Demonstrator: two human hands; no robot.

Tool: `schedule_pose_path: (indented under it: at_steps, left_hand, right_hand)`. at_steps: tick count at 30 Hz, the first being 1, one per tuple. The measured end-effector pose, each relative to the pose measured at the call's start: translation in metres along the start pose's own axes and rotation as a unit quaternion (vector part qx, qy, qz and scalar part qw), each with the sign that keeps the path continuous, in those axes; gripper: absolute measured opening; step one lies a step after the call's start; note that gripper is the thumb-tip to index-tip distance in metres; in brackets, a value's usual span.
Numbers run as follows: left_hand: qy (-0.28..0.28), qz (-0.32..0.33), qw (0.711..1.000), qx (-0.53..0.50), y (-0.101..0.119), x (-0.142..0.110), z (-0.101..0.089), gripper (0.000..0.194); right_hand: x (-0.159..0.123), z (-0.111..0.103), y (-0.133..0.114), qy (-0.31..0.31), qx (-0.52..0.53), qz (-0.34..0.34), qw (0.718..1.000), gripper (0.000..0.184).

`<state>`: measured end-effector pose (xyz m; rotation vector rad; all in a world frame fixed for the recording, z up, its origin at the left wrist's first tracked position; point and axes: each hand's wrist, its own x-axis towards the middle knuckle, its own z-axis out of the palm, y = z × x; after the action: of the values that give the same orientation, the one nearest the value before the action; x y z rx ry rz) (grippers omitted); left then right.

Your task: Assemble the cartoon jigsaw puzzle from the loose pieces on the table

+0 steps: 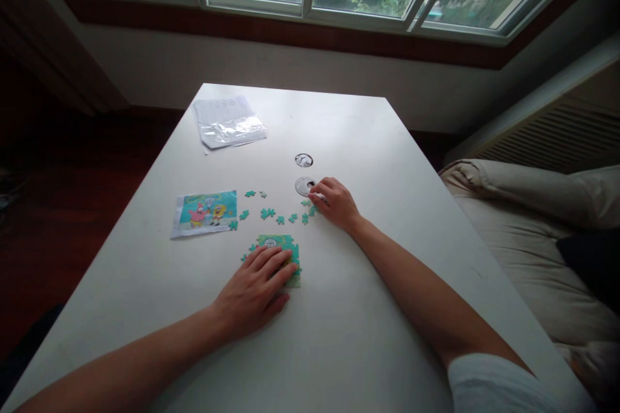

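Note:
My left hand (259, 284) lies flat, fingers stretched out, over a partly joined jigsaw puzzle (293, 245) and covers much of its lower left. Green and yellow show around the fingers. Beyond it, loose green puzzle pieces (267, 213) are scattered across the table. My right hand (335, 203) is at the right end of these pieces, its fingers curled and fingertips close together beside a round grey disc (304, 186) with a hole. What those fingertips pinch, if anything, is too small to make out. Some pieces (305, 203) lie just left of this hand.
A cartoon picture sheet (206, 213) lies left of the pieces, one piece touching its lower right corner. Farther back on the white table (349, 132) are a clear plastic bag with paper (230, 122) and a round hole (304, 160). A beige couch (504, 232) stands at the right.

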<state>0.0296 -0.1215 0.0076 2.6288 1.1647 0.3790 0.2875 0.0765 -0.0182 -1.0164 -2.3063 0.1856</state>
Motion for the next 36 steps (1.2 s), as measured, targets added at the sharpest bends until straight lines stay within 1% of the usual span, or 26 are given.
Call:
schedule_pose_path:
  at_steps: [4,9,13,20,22,25,28,31,33,36]
  left_hand:
    - [0.007,0.001,1.000,-0.001,-0.001,0.000,-0.001,0.048]
    - [0.011,0.006,1.000,0.000,-0.002,-0.001,0.001,0.049]
    - [0.002,0.004,1.000,0.004,-0.002,-0.001,0.001,0.050]
    - [0.002,0.005,1.000,-0.005,-0.002,-0.002,-0.002,0.048]
    - [0.003,0.003,1.000,-0.007,-0.002,-0.002,-0.001,0.048]
    - [0.004,0.002,1.000,-0.006,-0.002,-0.001,-0.002,0.049]
    - [0.001,0.001,1.000,-0.002,-0.001,0.000,-0.003,0.048]
    - [-0.002,0.002,1.000,0.003,0.000,0.001,-0.004,0.047]
    - [0.000,0.002,1.000,0.003,0.000,0.001,-0.003,0.046]
    - [0.004,-0.001,1.000,-0.002,0.001,0.003,-0.003,0.047]
  right_hand:
    - [0.000,-0.001,0.000,0.002,0.032,0.012,0.999,0.020]
    - [0.000,0.000,-0.006,-0.016,0.039,-0.003,0.999,0.015]
    - [-0.001,0.000,-0.010,-0.025,0.047,-0.008,0.999,0.014]
    - [-0.001,-0.002,-0.008,-0.034,0.044,0.000,0.998,0.016]
    - [-0.001,-0.004,-0.011,-0.036,0.031,0.000,0.999,0.017]
    - [-0.002,-0.007,-0.025,-0.039,0.009,-0.003,0.999,0.019]
    - [-0.002,-0.007,-0.048,-0.076,0.010,-0.034,0.996,0.018]
    - [-0.002,-0.003,-0.067,-0.105,0.010,-0.066,0.992,0.018]
    - [-0.002,0.002,-0.074,-0.116,0.003,-0.068,0.991,0.021]
    - [-0.002,0.009,-0.077,-0.120,-0.001,-0.064,0.991,0.021]
